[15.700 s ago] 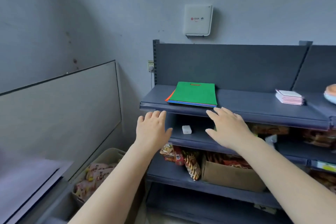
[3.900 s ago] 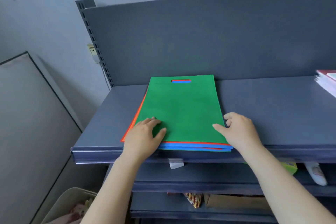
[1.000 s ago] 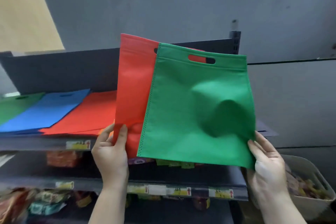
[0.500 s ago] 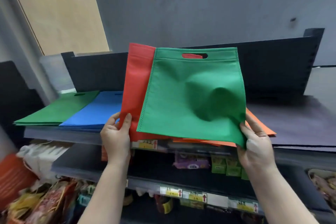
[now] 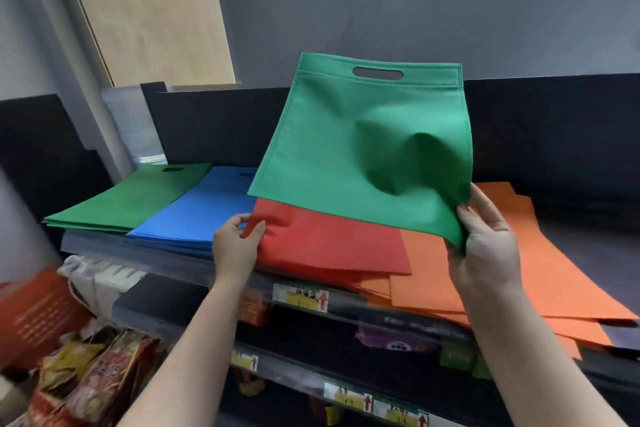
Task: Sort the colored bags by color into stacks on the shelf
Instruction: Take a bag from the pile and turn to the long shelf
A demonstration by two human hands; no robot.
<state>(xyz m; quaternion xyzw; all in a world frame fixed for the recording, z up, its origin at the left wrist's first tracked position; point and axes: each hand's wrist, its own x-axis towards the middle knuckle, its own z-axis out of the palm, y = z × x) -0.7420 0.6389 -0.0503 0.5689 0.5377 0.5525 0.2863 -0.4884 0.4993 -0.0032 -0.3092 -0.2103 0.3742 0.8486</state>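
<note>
A green bag (image 5: 360,149) was held upright above the shelf (image 5: 166,255), pinched at its lower right corner by the right hand (image 5: 481,246), with its cut-out handle at the top. A red bag (image 5: 329,243) was laid flat on the shelf beneath it, its near left corner gripped between thumb and fingers of the left hand (image 5: 233,244). The red bag rested partly over a loose pile of orange bags (image 5: 554,274) (several edges fanned out, overhanging the shelf front). To the left, a blue stack (image 5: 197,215) and, beyond it, a green stack (image 5: 128,201) were lined up side by side. Packaged goods (image 5: 86,381) were seen on lower shelves.
</note>
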